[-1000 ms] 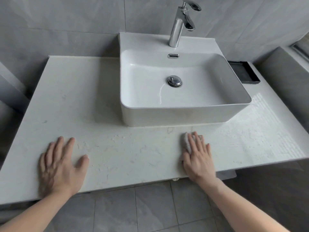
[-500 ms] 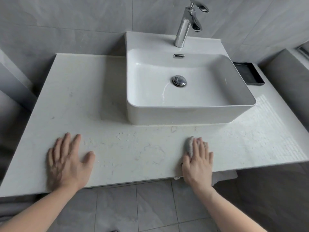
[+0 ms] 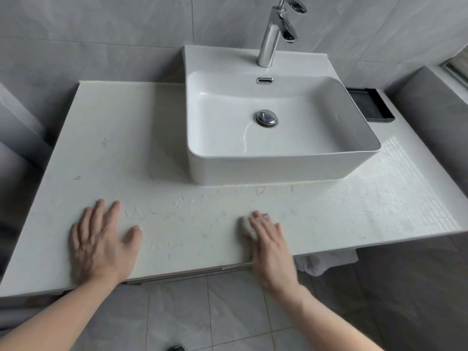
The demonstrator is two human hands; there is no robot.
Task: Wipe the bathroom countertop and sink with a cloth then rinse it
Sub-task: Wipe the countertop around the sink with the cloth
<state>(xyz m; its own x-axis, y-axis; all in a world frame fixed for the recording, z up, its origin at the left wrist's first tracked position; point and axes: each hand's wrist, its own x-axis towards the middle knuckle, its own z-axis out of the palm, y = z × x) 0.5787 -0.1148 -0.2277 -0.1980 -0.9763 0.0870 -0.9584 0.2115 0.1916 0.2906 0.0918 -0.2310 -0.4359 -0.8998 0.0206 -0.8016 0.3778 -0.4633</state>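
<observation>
A white marble countertop [image 3: 121, 153] carries a white rectangular vessel sink [image 3: 276, 171] with a chrome drain plug [image 3: 266, 118] and a chrome faucet [image 3: 274, 34] behind the basin. My right hand [image 3: 269, 245] lies flat on a small grey-white cloth [image 3: 247, 226] near the counter's front edge, just in front of the sink; only the cloth's left part shows past my fingers. My left hand [image 3: 100, 241] rests palm down with fingers spread on the counter's front left. Wet streaks mark the surface between my hands.
A black tray [image 3: 371, 105] sits on the counter to the right of the sink, against the wall. Grey tiled walls close in the back and both sides. A white towel [image 3: 326, 262] hangs below the counter's front edge, over the grey tiled floor.
My right hand has slid the cloth leftward along the counter's front edge. The left hand has stayed planted. The view has shifted so the counter sits further right.
</observation>
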